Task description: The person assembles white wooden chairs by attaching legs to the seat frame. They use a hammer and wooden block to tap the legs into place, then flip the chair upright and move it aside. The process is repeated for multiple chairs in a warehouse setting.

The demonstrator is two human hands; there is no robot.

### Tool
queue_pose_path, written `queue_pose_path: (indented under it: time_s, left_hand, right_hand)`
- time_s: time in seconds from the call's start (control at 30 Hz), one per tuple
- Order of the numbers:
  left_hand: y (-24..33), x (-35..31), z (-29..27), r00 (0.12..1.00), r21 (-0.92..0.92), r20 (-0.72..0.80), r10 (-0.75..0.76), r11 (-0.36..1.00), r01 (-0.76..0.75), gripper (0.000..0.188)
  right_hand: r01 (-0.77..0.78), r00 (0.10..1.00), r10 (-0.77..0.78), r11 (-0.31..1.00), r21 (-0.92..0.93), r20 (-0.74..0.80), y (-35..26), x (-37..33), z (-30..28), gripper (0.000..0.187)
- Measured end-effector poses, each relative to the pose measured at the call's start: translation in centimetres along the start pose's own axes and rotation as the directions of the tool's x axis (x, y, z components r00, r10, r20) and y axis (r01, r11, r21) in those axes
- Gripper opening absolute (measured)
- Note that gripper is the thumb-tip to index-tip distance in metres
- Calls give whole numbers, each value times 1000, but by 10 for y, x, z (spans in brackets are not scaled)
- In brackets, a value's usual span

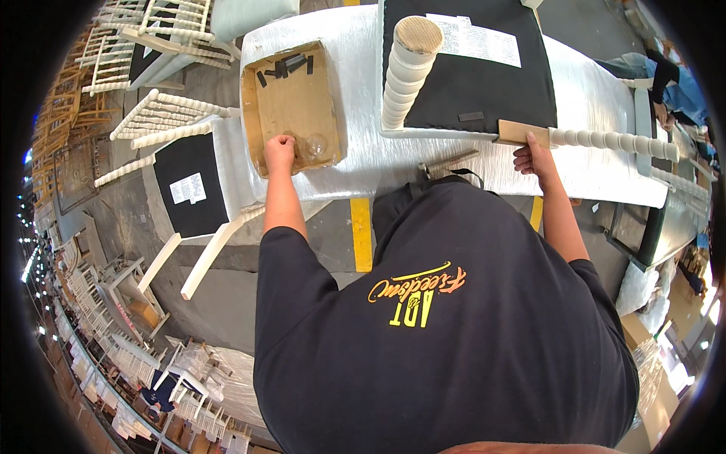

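Note:
My left hand is inside the near end of a shallow cardboard tray, its fingers pinched together. What they hold, if anything, is hidden. Beside those fingers lies a clear round plastic piece. Small dark strips are gathered at the tray's far end. My right hand grips a tan block at the near corner of an upturned chair seat, thumb on the block and fingers curled below it. A white turned leg extends right from that block; another turned leg rises at the seat's left.
A silver-wrapped work surface runs under the tray and chair. Another upturned chair is at the left, its legs sticking out. A co-worker's arm shows at the far right. More chair frames are stacked at the far left.

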State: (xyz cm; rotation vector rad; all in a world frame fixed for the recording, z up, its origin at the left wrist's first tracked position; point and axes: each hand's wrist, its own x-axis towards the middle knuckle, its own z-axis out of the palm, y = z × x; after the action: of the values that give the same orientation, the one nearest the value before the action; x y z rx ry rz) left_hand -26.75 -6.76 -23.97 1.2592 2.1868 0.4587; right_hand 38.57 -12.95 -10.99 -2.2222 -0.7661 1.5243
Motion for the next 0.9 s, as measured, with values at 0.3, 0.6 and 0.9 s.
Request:
queue_pose_path:
  time_s: [0.3, 0.6, 0.9]
  left_hand:
    - [24, -10, 5, 997, 204, -70, 29, 979, -14, 19]
    - [31, -6, -5, 992, 216, 2, 124, 969, -122, 23]
    - [164, -116, -83, 728, -235, 684, 51, 960, 154, 5]
  right_hand:
    - [0, 1000, 0, 1000, -6, -10, 4, 0, -1, 82]
    - [32, 999, -32, 999, -1, -25, 7, 4, -1, 79]
    - [0, 999, 3, 999, 54, -45, 8, -1, 1, 76]
